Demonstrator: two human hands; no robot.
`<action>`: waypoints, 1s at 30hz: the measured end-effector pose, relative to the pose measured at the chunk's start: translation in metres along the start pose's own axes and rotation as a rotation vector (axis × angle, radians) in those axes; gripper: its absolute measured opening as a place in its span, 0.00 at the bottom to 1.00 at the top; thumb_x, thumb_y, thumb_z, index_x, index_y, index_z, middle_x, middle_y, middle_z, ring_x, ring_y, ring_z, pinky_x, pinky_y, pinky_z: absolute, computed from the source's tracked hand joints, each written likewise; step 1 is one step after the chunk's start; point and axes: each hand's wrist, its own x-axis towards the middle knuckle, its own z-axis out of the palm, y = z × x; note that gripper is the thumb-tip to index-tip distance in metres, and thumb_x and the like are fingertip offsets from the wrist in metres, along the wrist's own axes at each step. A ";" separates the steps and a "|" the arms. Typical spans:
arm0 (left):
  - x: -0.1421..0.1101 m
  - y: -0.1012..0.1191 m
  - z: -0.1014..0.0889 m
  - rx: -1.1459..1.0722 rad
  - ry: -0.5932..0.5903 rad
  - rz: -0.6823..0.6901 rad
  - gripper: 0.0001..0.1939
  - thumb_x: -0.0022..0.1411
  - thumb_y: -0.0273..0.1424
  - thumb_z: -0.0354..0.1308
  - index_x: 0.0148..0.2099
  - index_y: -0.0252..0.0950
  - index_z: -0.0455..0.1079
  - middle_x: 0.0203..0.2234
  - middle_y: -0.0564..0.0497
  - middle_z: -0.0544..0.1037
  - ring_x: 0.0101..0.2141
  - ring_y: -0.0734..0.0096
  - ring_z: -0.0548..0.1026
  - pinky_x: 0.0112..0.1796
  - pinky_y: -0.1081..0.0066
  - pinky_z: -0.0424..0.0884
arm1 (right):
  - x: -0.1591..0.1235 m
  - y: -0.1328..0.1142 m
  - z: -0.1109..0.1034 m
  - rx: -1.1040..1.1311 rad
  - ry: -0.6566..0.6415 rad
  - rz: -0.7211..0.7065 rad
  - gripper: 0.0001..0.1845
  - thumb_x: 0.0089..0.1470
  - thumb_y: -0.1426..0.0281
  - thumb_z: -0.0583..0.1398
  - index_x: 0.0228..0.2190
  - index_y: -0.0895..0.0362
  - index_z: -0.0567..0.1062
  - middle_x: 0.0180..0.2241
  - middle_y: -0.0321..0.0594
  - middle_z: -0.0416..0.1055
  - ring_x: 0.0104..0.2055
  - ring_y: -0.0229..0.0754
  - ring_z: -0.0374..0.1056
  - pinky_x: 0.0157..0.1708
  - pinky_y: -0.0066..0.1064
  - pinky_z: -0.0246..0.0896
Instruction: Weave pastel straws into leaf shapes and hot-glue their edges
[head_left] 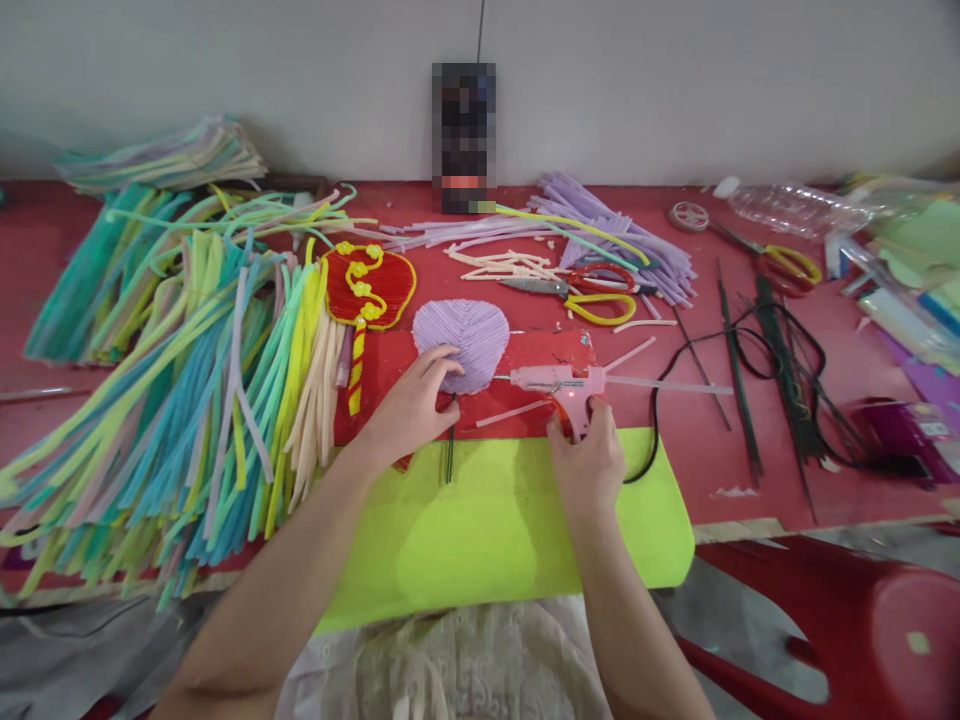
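Observation:
A lilac fan-shaped piece (472,335), built from pipe cleaners in slanting rows, lies on a red board (532,345). My left hand (416,405) grips its lower left edge, fingers on top and thumb near the dark wire stem (450,455) that points toward me. My right hand (592,455) is closed round the handle of a pink hot glue gun (551,378). The gun's metal nozzle faces left, close to the piece's right edge. A clear glue stick (667,384) sticks out of its back. To the upper left rests a red fan with yellow trim (375,285).
Bundles of coloured pipe cleaners (172,400) cover the left side. Behind are lilac pipe cleaners (600,225), scissors (577,290) and an upright phone (463,140). Dark wires (780,370), a black cord (656,410) and a plastic bottle (795,205) lie right. A lime-green sheet (480,540) is in front.

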 end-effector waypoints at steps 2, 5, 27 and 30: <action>0.000 -0.001 0.000 -0.006 -0.004 0.002 0.17 0.55 0.22 0.54 0.48 0.39 0.61 0.58 0.45 0.63 0.58 0.62 0.64 0.57 0.58 0.63 | 0.000 0.000 0.000 0.000 0.005 -0.006 0.25 0.53 0.58 0.54 0.49 0.58 0.65 0.40 0.48 0.73 0.36 0.47 0.69 0.32 0.36 0.58; 0.000 -0.003 0.000 -0.017 -0.012 0.002 0.17 0.55 0.22 0.54 0.48 0.39 0.62 0.58 0.46 0.63 0.58 0.61 0.64 0.56 0.57 0.64 | -0.001 0.001 0.000 0.007 0.015 -0.017 0.24 0.53 0.58 0.54 0.49 0.57 0.65 0.40 0.48 0.73 0.35 0.46 0.68 0.31 0.35 0.58; 0.001 -0.009 -0.003 -0.053 -0.016 0.032 0.18 0.53 0.20 0.54 0.46 0.39 0.62 0.56 0.46 0.64 0.58 0.61 0.62 0.57 0.55 0.62 | 0.001 -0.003 0.000 -0.005 0.033 0.001 0.23 0.52 0.59 0.53 0.47 0.58 0.66 0.40 0.48 0.73 0.31 0.45 0.68 0.30 0.35 0.59; 0.001 -0.008 -0.003 -0.059 -0.019 0.031 0.18 0.53 0.20 0.54 0.46 0.39 0.62 0.56 0.46 0.64 0.58 0.61 0.62 0.57 0.55 0.62 | 0.002 -0.004 0.000 -0.005 0.026 0.001 0.23 0.52 0.59 0.53 0.47 0.58 0.66 0.39 0.48 0.73 0.31 0.45 0.68 0.30 0.35 0.59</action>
